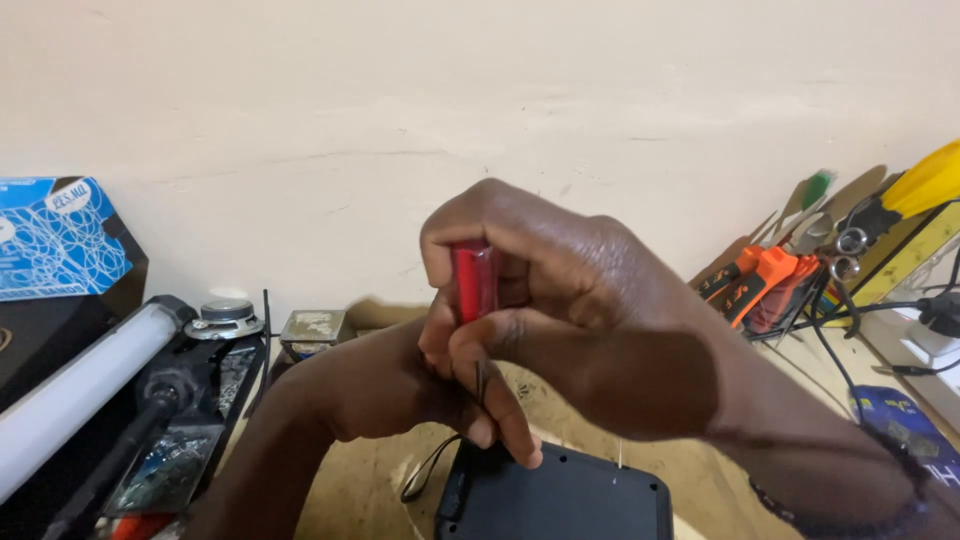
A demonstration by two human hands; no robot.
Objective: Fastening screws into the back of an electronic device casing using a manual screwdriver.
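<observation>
My right hand is closed around the red translucent handle of a screwdriver, held upright with its dark shaft pointing down between my fingers. My left hand sits just below and behind it, fingers curled near the shaft's lower end; what it holds is hidden. Directly beneath both hands lies a black plastic device with rounded corners, a thin black strap hanging off its left side. The screwdriver's tip is hidden behind my fingers.
A white tube lamp, a small round speaker, a metal tin and a blue patterned box lie at left. At right, a rack holds orange-handled pliers, scissors and a yellow tool beside black cables. A plain wall stands behind.
</observation>
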